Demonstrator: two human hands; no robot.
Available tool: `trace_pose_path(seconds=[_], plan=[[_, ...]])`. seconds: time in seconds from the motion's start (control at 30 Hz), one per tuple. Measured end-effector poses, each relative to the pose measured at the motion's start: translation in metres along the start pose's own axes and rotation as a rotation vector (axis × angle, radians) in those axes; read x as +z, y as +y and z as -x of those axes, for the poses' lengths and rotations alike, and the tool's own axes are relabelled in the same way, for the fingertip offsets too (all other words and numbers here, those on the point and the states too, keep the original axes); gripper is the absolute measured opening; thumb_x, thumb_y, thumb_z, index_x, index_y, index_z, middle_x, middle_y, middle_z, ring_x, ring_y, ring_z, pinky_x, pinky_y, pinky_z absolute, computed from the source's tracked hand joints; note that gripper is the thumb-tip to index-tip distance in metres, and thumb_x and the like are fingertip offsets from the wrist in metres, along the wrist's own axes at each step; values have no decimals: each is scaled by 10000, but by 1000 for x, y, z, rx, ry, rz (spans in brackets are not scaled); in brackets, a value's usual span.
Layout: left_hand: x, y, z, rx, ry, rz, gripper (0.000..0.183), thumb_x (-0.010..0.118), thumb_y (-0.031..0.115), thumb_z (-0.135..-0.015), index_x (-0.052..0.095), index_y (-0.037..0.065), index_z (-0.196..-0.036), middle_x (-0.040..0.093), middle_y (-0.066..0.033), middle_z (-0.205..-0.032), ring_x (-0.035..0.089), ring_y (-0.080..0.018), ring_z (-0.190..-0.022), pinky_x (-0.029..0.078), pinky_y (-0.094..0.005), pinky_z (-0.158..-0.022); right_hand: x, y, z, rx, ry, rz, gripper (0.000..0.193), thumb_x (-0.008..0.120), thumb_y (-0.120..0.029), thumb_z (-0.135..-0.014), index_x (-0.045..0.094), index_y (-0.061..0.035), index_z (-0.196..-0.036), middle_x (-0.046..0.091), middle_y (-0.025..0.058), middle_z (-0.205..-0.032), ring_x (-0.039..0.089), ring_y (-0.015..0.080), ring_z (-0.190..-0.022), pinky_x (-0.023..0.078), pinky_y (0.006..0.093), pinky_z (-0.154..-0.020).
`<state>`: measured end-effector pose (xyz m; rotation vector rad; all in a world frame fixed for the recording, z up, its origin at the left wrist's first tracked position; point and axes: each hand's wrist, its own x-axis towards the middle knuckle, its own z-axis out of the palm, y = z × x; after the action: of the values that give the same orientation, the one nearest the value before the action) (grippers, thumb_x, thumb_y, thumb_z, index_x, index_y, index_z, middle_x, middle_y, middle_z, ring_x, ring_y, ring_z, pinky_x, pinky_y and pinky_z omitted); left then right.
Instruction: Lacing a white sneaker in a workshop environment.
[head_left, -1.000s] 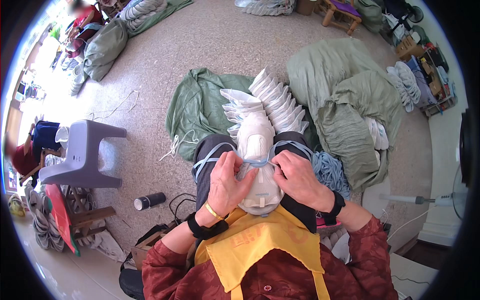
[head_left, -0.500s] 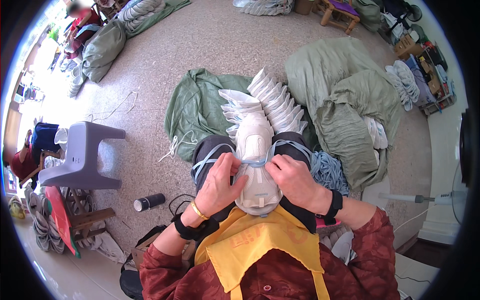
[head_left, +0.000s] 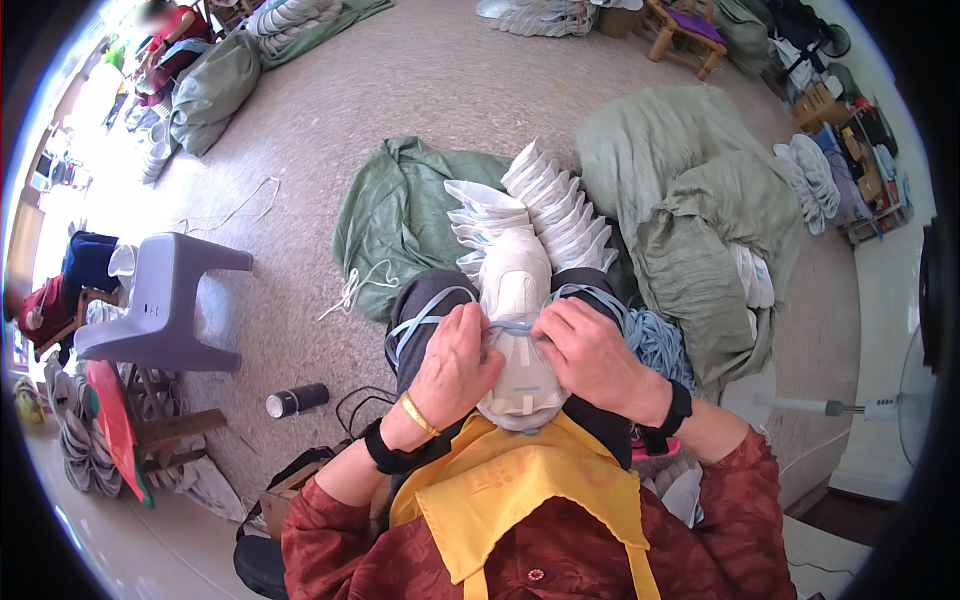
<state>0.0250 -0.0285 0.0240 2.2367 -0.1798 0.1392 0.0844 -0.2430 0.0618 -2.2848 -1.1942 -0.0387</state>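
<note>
A pale cream shoe upper (head_left: 514, 277) lies lengthwise on my lap between my knees. A light blue shoelace (head_left: 512, 327) runs across its middle, with loose loops spreading over both dark trouser legs. My left hand (head_left: 458, 350) is closed with its fingertips on the lace at the left edge of the upper. On the opposite edge my right hand (head_left: 585, 350) pinches the lace too, fingers bent together. The eyelets under my fingertips are hidden. A yellow apron (head_left: 540, 500) covers my lap on the near side of the upper.
Stacked white shoe uppers (head_left: 565, 215) stand just beyond my knees on a green cloth (head_left: 400, 205). A bundle of blue laces (head_left: 658, 345) is beside my right knee. Large green sacks (head_left: 690, 190) lie right; a grey plastic stool (head_left: 165, 310) and dark flask (head_left: 297, 401) are left.
Both hands stay on the lace; their fingers have shifted slightly and curled closer to the upper. The whole view has moved a little.
</note>
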Motion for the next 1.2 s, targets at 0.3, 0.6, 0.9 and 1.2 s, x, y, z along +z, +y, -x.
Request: trace_pose_path(seconds=[0.3,0.6,0.9,1.2], plan=[[0,-4,-1,13,-2,11,229,652,12,-801,504,-18,-974,581,-175,-857,621,-339,-767,517,-421,-697,1,-1,-6,-131,-192,359,155,666,-34,-736,623,17,-876,576,137,-924,601,280,-921,543,346,-802],[1,0,3,-40,39,0,219,657,30,-826,504,-15,-976,569,-171,-842,599,-343,-751,501,-431,-684,8,-24,-6,100,-22,-363,115,657,13,-859,584,13,-947,602,153,-920,642,365,-845,524,444,-709],[5,1,7,41,39,-25,185,586,-16,-855,493,-29,-1015,538,-193,-879,566,-386,-863,471,-462,-787,30,-13,-21,212,-29,-182,106,721,-92,-890,688,2,-926,668,176,-868,677,393,-817,548,455,-717],[11,-1,8,17,71,21,162,557,-45,-844,491,-28,-991,535,-206,-902,548,-414,-901,456,-485,-808,37,-15,-29,264,-111,-88,133,730,-138,-886,689,-12,-895,680,164,-882,689,381,-835,555,462,-728]])
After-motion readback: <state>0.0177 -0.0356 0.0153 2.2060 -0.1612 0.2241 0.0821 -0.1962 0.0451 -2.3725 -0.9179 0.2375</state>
